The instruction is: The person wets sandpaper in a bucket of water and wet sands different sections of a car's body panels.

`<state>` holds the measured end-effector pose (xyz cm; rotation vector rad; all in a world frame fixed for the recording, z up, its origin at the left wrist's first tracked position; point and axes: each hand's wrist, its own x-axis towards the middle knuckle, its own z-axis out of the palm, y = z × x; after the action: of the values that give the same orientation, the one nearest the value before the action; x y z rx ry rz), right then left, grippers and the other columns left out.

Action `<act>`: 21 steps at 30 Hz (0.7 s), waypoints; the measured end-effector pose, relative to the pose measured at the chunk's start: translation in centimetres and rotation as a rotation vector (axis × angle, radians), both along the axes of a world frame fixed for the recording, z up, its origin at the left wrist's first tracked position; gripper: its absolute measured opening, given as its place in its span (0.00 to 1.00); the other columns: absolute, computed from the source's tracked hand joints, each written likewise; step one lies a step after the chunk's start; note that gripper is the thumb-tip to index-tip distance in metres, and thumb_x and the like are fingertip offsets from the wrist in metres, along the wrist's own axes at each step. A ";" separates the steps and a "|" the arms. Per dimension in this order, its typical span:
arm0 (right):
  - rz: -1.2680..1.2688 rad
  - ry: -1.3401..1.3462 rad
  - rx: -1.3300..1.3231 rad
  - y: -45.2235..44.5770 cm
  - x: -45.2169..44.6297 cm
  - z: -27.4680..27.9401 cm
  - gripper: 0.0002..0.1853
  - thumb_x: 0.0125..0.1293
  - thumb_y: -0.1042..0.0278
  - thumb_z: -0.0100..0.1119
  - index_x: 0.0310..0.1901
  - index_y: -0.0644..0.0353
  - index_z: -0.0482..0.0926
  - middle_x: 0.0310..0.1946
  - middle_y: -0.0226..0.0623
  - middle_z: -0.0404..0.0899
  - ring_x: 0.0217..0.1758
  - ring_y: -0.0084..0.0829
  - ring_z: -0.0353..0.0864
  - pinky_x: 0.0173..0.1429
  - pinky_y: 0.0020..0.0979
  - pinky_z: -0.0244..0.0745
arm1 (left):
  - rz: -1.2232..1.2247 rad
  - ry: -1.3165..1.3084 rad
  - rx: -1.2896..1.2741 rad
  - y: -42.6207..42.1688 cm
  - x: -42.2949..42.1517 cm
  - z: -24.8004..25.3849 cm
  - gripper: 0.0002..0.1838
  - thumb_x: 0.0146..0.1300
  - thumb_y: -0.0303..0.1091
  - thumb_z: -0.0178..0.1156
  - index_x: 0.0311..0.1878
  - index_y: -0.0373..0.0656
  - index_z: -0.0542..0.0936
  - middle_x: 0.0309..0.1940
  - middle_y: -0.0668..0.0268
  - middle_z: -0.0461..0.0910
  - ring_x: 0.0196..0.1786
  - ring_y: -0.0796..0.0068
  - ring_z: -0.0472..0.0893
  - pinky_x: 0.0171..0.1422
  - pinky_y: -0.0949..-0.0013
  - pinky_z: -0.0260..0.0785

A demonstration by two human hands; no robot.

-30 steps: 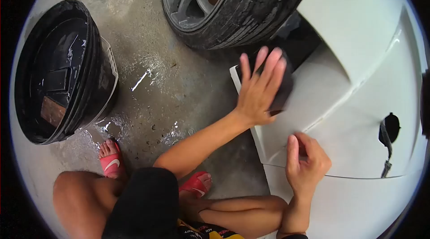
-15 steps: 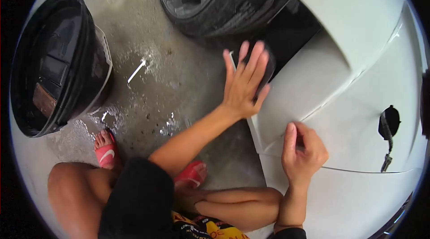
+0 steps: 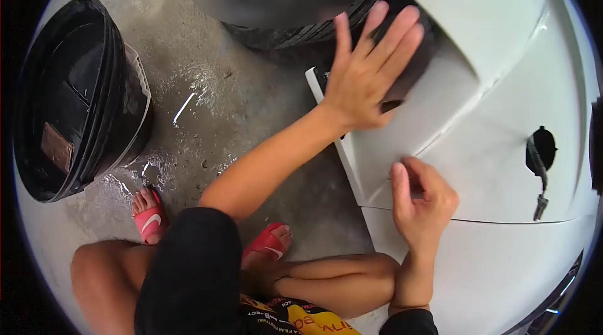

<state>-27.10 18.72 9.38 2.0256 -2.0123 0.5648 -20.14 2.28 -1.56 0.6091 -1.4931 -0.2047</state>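
My left hand (image 3: 367, 81) has its fingers spread over a dark pad (image 3: 411, 77), largely hidden under the palm and fingers, beside the wheel-arch edge of a white car body panel (image 3: 502, 159). Lower right, my right hand (image 3: 427, 200) rests by the panel with its fingers curled towards the thumb; nothing shows between them. A raised crease runs up the panel from near my right fingertips. Beyond my left hand is a black tyre (image 3: 270, 37), its wheel partly blurred.
A black bucket (image 3: 113, 109) holding dark liquid and a brown block (image 3: 58, 148) stands at the left on the wet concrete floor (image 3: 182, 71). A cable with a connector (image 3: 540, 206) hangs from a hole in the panel. My feet in red sandals are below.
My left hand has swept down and left, then up and right along the panel edge, the dark pad moving with it. My right hand keeps its pose by the panel. The view has shifted slightly.
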 end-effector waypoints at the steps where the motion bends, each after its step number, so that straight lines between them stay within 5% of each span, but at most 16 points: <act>1: -0.002 0.043 -0.004 -0.3 -0.2 0.3 0.06 0.61 0.69 0.72 0.33 0.59 0.84 0.22 0.35 0.82 0.21 0.30 0.81 0.27 0.28 0.72 | 0.035 -0.026 -0.017 -0.1 -0.1 -1.4 0.51 0.51 0.50 0.64 0.78 0.41 0.60 0.79 0.54 0.59 0.81 0.39 0.54 0.75 0.20 0.29; 3: -0.008 0.110 -0.017 0.0 -0.3 0.0 0.05 0.61 0.69 0.71 0.33 0.59 0.84 0.23 0.36 0.82 0.22 0.31 0.81 0.28 0.27 0.73 | 0.015 -0.080 0.043 1.9 -1.1 -4.6 0.49 0.53 0.52 0.62 0.78 0.41 0.60 0.80 0.55 0.59 0.81 0.41 0.54 0.75 0.19 0.28; 7: 0.017 0.064 -0.026 -0.1 -0.1 0.0 0.05 0.60 0.70 0.72 0.34 0.59 0.85 0.22 0.35 0.82 0.22 0.31 0.81 0.28 0.28 0.73 | 0.008 -0.062 -0.048 -1.0 0.4 1.1 0.48 0.58 0.57 0.60 0.78 0.42 0.60 0.80 0.58 0.57 0.81 0.43 0.54 0.74 0.18 0.26; 12: -0.017 0.045 0.004 0.1 -0.2 -0.2 0.06 0.61 0.70 0.72 0.35 0.61 0.85 0.23 0.37 0.82 0.22 0.31 0.81 0.29 0.27 0.74 | -0.069 -0.132 0.115 3.4 -1.1 -7.6 0.49 0.57 0.61 0.60 0.78 0.43 0.61 0.81 0.57 0.56 0.83 0.44 0.51 0.74 0.20 0.19; 16: -0.004 0.014 0.032 0.1 0.1 0.0 0.06 0.62 0.69 0.72 0.35 0.62 0.85 0.23 0.36 0.82 0.21 0.29 0.81 0.28 0.27 0.73 | 0.058 -0.078 -0.007 -0.1 0.6 -0.1 0.47 0.54 0.52 0.64 0.76 0.41 0.63 0.81 0.57 0.55 0.80 0.43 0.55 0.71 0.17 0.37; 17: -0.046 0.013 0.076 1.5 0.3 0.1 0.06 0.62 0.69 0.72 0.35 0.62 0.85 0.23 0.36 0.82 0.21 0.29 0.81 0.28 0.27 0.73 | 0.001 -0.051 0.029 0.6 -0.1 -1.3 0.40 0.66 0.47 0.53 0.78 0.38 0.60 0.81 0.51 0.54 0.80 0.33 0.52 0.73 0.18 0.26; 21: -0.009 -0.003 -0.001 0.1 0.0 -0.1 0.06 0.63 0.69 0.71 0.35 0.63 0.85 0.23 0.36 0.83 0.21 0.29 0.81 0.28 0.27 0.74 | -0.097 -0.110 0.275 8.1 -3.5 -11.9 0.42 0.68 0.47 0.51 0.79 0.33 0.53 0.80 0.39 0.50 0.80 0.29 0.49 0.73 0.19 0.23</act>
<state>-27.12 18.81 9.26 2.0150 -2.0214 0.5665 -23.67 10.41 -13.41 0.7781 -1.6161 -0.4630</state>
